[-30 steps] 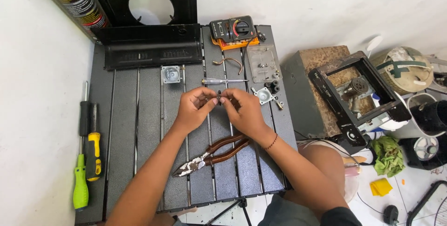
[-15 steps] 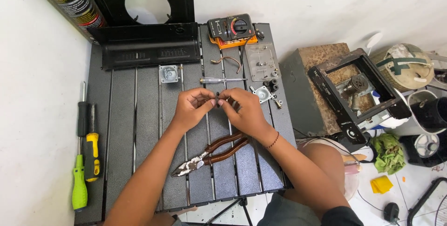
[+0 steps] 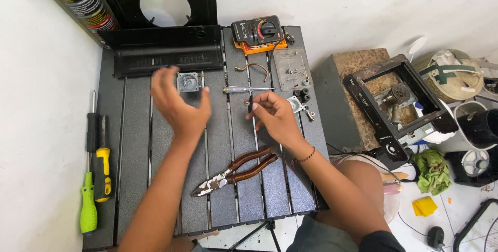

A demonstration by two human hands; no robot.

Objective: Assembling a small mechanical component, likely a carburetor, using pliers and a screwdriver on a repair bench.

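Pinching a small dark part [image 3: 250,101] between thumb and fingertips, your right hand [image 3: 275,117] hovers just above the bench [image 3: 135,143], right of the square grey module [image 3: 188,82]. Your left hand [image 3: 176,104] is open and empty, fingers spread, just below and left of that module. A thin probe [image 3: 249,89] lies right of the module; pliers [image 3: 233,170] lie well below it. The part is tiny and held only at the tips, so a slack grip could drop it into a slat gap of the bench, and a sweeping left hand could knock the module.
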